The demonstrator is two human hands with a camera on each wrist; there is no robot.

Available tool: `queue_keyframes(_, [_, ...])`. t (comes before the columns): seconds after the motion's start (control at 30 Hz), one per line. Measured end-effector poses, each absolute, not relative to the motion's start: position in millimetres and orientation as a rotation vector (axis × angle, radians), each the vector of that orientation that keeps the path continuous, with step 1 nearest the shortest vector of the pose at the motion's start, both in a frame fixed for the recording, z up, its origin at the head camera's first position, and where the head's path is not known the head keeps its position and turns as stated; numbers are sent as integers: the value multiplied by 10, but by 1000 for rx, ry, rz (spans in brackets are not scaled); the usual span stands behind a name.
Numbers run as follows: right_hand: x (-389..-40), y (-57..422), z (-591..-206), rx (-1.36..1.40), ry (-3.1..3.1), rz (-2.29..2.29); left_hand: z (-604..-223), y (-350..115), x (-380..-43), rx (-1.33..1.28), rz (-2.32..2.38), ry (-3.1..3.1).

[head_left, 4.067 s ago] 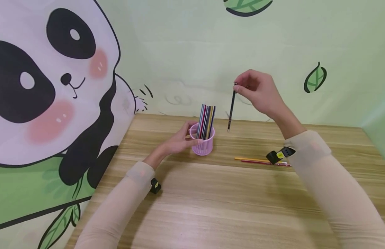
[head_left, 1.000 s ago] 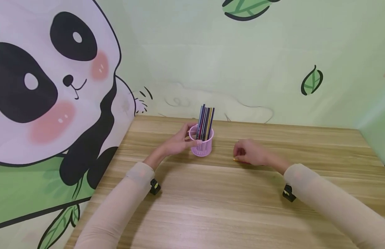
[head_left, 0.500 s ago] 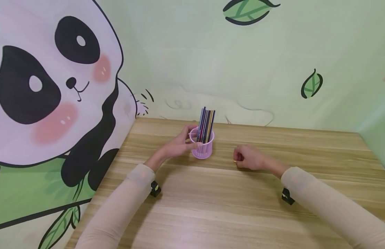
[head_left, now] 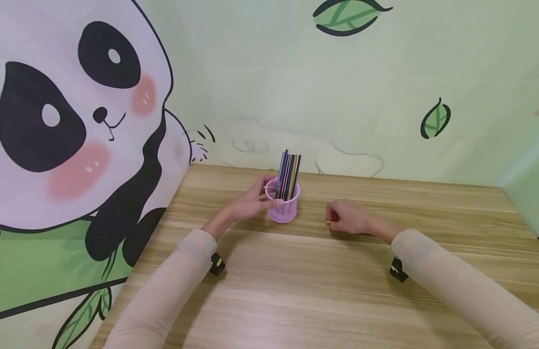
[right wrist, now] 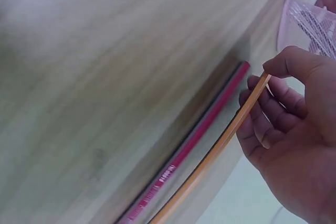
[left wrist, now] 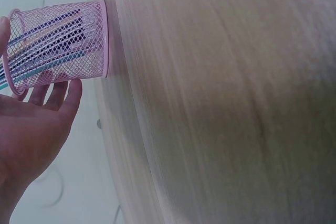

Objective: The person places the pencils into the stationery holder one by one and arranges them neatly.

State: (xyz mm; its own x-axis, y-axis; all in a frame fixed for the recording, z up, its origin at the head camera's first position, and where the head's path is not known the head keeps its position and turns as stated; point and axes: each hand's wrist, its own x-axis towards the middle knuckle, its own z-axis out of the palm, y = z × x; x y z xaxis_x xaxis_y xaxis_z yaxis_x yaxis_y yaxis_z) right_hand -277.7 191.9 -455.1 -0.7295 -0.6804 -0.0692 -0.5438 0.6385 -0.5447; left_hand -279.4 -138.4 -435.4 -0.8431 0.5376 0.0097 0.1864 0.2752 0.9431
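Note:
My left hand holds a pink mesh pencil cup, thumb on the near side and fingers behind. Several pencils stand in the cup, leaning slightly right. In the left wrist view the cup's mesh wall shows the pencils through it. My right hand is low over the table, right of the cup. Between thumb and fingers it pinches one end of an orange pencil. Beside that lies a dark red pencil with pale lettering. From the head view, the right hand hides most of both.
The wooden table runs back to a pale green wall with leaf drawings. A large panda picture covers the wall on the left.
My right hand, earlier raised with a dark pencil, has come down to the table and now pinches the orange pencil. My left hand has stayed on the cup.

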Motion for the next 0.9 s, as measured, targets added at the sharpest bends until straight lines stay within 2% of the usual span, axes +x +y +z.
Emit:
queue_keyframes(0.27, [-2815, 1862, -4287, -1071, 2603, -753, -4560, -1418, -2935, 658, 1584, 2263])
queue_keyframes(0.9, [-2766, 1681, -3350, -1116, 2743, -1026, -4618, -1435, -2971, 650, 1623, 2296])
